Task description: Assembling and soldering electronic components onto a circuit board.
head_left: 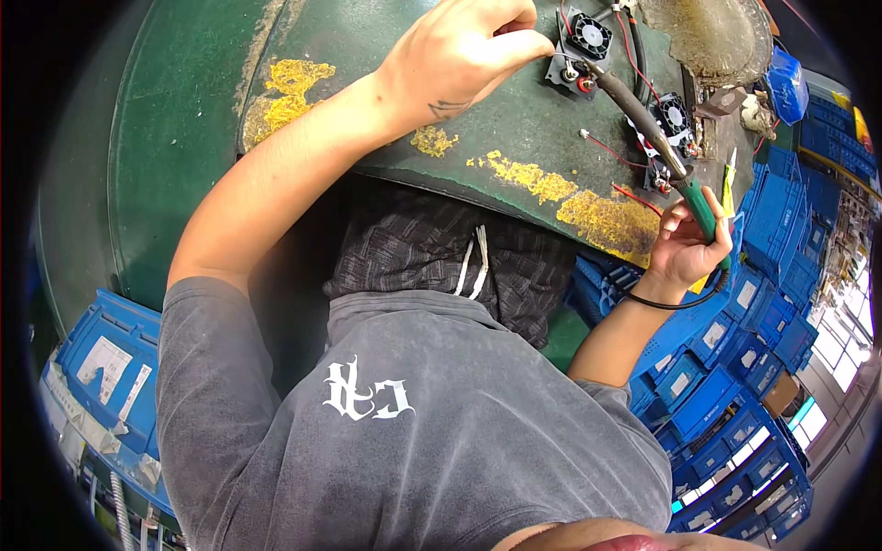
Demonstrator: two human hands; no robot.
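Observation:
My right hand [687,243] is wrapped round the green handle of a soldering iron [663,151]. The iron's long metal barrel slants up and left, its tip at a small black board carrying a cooling fan [589,35]. Beside that fan, red and silver round terminals [577,73] sit right by the tip. My left hand [478,48] is closed in a pinch just left of the board. A thin silvery wire [560,53] runs from its fingertips toward the terminals; it looks like solder wire.
More fan boards [673,115] with red leads lie to the right on the green worktop [514,119], which has worn yellow patches. A brownish, crusted mat [712,37] lies at the far right. Blue bins [735,367] stack up at right; another blue crate [106,367] stands at left.

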